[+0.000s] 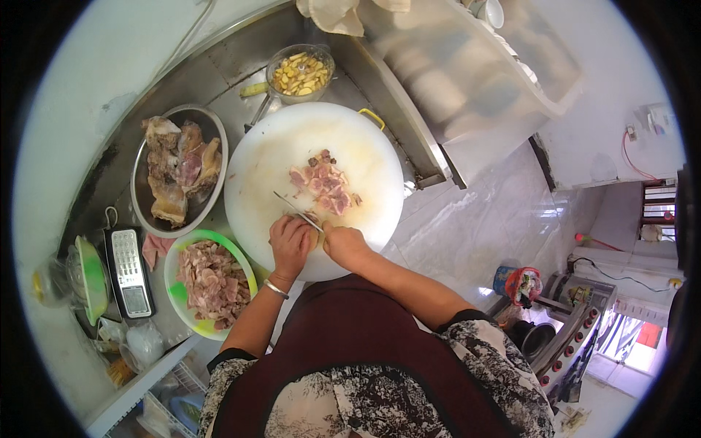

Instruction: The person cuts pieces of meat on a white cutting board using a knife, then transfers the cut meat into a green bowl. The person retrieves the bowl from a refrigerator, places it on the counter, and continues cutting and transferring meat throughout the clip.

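Observation:
A thick round white cutting board (263,159) lies before me. My right hand (346,246) grips a knife (298,210) whose blade points up and to the left across the board. My left hand (290,245) presses on a piece of meat (314,238) beside the blade, and the fingers hide most of that piece. Just beyond the knife, cut slices of meat (324,183) lie in a loose pile, with darker bits at its far end.
Left of the board stand a steel bowl (217,189) of large meat pieces and a green-rimmed bowl (249,265) of sliced meat. A scale (130,271) lies farther left. Behind the board is a clear container (300,97) of sliced ginger. Translucent bins (465,71) stand at the upper right.

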Demonstrator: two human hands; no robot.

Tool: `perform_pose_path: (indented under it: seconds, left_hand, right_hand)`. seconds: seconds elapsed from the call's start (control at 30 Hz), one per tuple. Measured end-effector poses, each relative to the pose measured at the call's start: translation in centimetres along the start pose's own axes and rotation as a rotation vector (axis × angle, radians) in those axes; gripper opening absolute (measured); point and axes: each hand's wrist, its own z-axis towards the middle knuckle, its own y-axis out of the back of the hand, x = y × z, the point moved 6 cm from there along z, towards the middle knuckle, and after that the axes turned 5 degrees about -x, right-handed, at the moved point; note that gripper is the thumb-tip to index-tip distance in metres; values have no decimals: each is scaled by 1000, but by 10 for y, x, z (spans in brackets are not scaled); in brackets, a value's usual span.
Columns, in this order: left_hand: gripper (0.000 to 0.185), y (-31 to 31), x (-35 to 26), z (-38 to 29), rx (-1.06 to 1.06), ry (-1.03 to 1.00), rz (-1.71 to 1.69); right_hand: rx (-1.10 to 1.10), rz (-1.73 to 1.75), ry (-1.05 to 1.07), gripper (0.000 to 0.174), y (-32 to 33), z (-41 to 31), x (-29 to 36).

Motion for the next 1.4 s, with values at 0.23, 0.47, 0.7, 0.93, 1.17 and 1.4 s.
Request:
perform_pose_path:
  seconds: [0.23,0.47,0.7,0.93,1.17,1.4]
  left_hand:
    - [16,1,3,-4,-38,-17,-18]
    - [17,2,6,-2,-25,27,-52]
    - [17,3,6,1,-23,20,-49]
    - [17,1,8,0,-12,-1,-48]
    - [18,1,9,-2,-13,18,-68]
    - [18,4,6,0,-33,22,-68]
  right_hand:
    - [-135,110,-5,22,1,9,-15]
    - [41,63,71,20,59,-13,1]
    - [186,26,98,18,73,-23,16]
    - [78,82,92,21,21,16,9]
    - [-123,137,148,29,11,19,5]
    - [100,84,57,24,55,-10,10]
